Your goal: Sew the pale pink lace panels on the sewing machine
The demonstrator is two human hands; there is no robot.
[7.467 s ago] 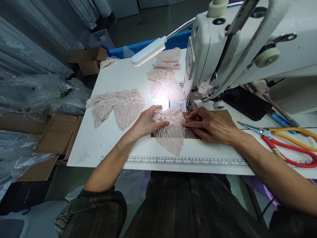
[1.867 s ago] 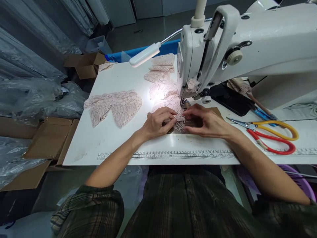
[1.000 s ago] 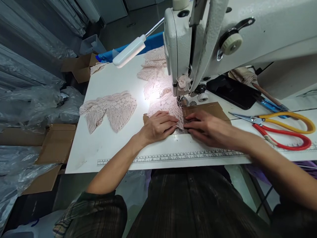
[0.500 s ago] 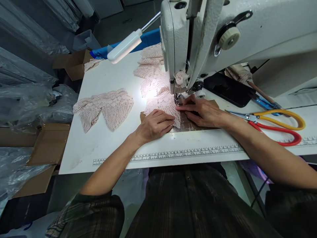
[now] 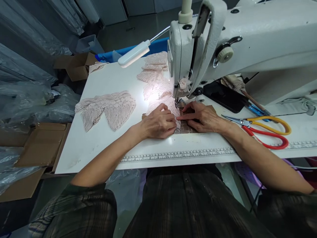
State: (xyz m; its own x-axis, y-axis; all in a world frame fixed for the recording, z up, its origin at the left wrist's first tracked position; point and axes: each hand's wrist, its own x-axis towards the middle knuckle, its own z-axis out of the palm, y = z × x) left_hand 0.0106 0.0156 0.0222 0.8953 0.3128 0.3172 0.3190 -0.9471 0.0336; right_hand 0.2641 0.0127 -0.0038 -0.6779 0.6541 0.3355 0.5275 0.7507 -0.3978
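A strip of pale pink lace (image 5: 177,112) lies under the presser foot (image 5: 177,103) of a white sewing machine (image 5: 182,59). My left hand (image 5: 159,123) is curled over the lace at its near end, fingers drawn together and closed on the fabric; its fingertips are partly hidden. To the right of the foot, my right hand (image 5: 201,116) rests with fingers apart, the index fingertip touching the lace edge. Beneath that hand is a brown, tape-covered plate (image 5: 187,127). More joined lace (image 5: 156,74) trails behind the needle area.
Another lace piece (image 5: 109,107) lies on the white table (image 5: 99,145) at left. Scissors (image 5: 257,127) with yellow and red handles lie beside my right forearm, near a black phone (image 5: 224,96). A lamp (image 5: 133,54) lights the lace. Cardboard boxes (image 5: 37,143) stand left of the table.
My left hand has shifted slightly right, and its flatter fingers have curled in on the lace. My right hand keeps nearly the same place by the foot. The camera view has shifted.
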